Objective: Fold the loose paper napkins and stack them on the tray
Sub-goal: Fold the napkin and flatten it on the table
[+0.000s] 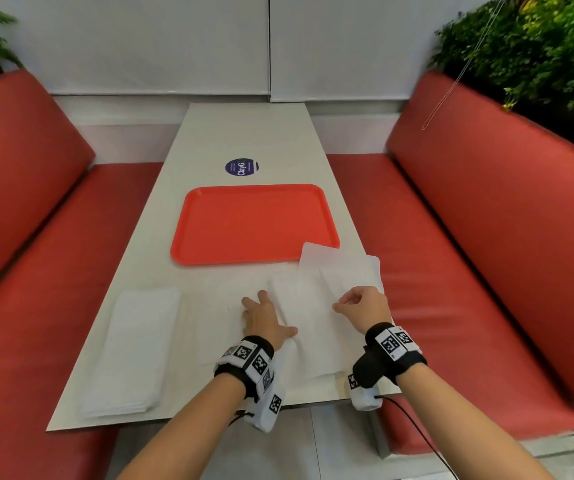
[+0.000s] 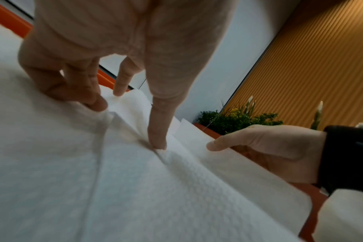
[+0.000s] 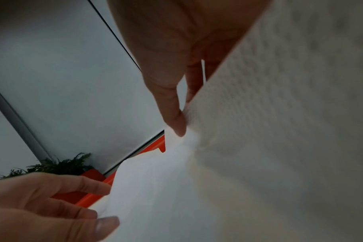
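A white embossed paper napkin (image 1: 313, 320) lies spread on the near part of the table, right of centre. My left hand (image 1: 261, 306) rests on its left part, fingers straight, fingertips and thumb pressing the paper (image 2: 135, 188) down along a crease. My right hand (image 1: 339, 306) pinches the napkin's right edge between thumb and finger (image 3: 186, 114) and holds it raised off the table, so the far right flap stands up. The red tray (image 1: 254, 223) sits just beyond with nothing on it; the flap's corner overlaps its near right corner.
A stack of folded white napkins (image 1: 133, 348) lies at the table's near left. A round purple sticker (image 1: 242, 167) is beyond the tray. Red bench seats (image 1: 486, 271) flank the table on both sides, and plants (image 1: 538, 46) stand behind the backrests.
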The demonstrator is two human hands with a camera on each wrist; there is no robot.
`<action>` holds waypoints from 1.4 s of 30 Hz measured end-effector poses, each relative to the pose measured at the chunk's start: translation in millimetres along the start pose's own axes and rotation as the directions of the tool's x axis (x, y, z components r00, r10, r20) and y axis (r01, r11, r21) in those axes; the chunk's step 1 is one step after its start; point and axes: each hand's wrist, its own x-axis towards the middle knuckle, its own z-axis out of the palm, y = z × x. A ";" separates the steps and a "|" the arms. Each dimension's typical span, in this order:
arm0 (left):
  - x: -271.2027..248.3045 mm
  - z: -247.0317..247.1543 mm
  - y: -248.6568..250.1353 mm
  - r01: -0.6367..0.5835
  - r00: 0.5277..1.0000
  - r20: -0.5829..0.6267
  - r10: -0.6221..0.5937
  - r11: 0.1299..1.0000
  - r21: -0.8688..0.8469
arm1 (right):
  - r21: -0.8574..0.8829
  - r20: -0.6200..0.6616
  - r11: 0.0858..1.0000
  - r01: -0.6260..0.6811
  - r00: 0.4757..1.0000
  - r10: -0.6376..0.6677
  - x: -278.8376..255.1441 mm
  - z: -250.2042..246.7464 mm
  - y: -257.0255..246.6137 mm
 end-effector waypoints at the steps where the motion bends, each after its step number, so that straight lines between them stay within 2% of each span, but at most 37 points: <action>1: 0.5 0.5 -0.3 0.009 1.000 -0.006 -0.009 1.000 0.003 | -0.011 0.012 1.000 -0.002 1.000 0.002 0.6 0.9 0.4; 8: 5.8 -3.9 -7.9 0.090 0.995 -0.048 -0.085 0.989 0.120 | -0.100 0.044 0.995 -0.032 0.998 0.036 3.0 1.4 13.1; 15: 10.2 -7.2 -21.9 0.094 0.994 -0.063 -0.093 0.995 0.013 | -0.031 0.008 0.999 0.019 1.000 -0.019 1.0 1.5 13.9; 18: 10.7 -11.0 -28.1 0.066 0.996 -0.056 -0.072 0.992 -0.112 | 0.131 0.060 0.975 0.178 0.981 -0.187 -8.4 -1.9 2.6; 20: 10.1 -16.8 -29.6 0.015 0.998 -0.060 -0.026 0.984 -0.180 | 0.302 0.131 0.907 0.294 0.930 -0.345 -21.7 -5.1 -9.5; 23: 8.1 -30.2 -28.3 -0.097 0.993 -0.093 0.070 0.938 -0.332 | 0.505 0.162 0.797 0.333 0.870 -0.466 -45.7 -14.3 -30.5; 25: 6.1 -39.8 -27.3 -0.106 0.994 -0.065 0.086 0.883 -0.457 | 0.553 0.128 0.747 0.368 0.849 -0.512 -58.7 -23.4 -43.4; 27: 3.0 -46.9 -25.6 -0.067 0.995 0.029 0.099 0.831 -0.552 | 0.581 0.041 0.699 0.417 0.843 -0.537 -68.1 -35.3 -53.4; 30: -2.0 -49.9 -23.4 0.015 0.975 0.173 0.139 0.735 -0.678 | 0.622 -0.033 0.668 0.410 0.865 -0.500 -68.2 -50.4 -56.1; 33: -8.0 -51.2 -20.6 0.054 0.948 0.258 0.189 0.700 -0.712 | 0.579 -0.091 0.720 0.383 0.908 -0.410 -60.0 -52.9 -47.5; 36: -10.1 -52.8 -22.6 0.025 0.950 0.231 0.213 0.681 -0.732 | 0.492 -0.145 0.804 0.333 0.942 -0.302 -54.4 -45.4 -34.4; 38: -10.6 -56.1 -26.9 0.049 0.963 0.208 0.169 0.651 -0.757 | 0.420 -0.141 0.866 0.273 0.962 -0.235 -52.1 -36.3 -24.5; 40: -9.8 -58.3 -32.5 0.087 0.974 0.200 0.104 0.644 -0.760 | 0.336 -0.089 0.922 0.194 0.981 -0.174 -47.5 -25.2 -12.5; 42: -7.3 -58.8 -38.6 0.088 0.983 0.172 0.057 0.679 -0.729 | 0.257 -0.004 0.960 0.115 0.993 -0.118 -44.0 -13.1 -5.8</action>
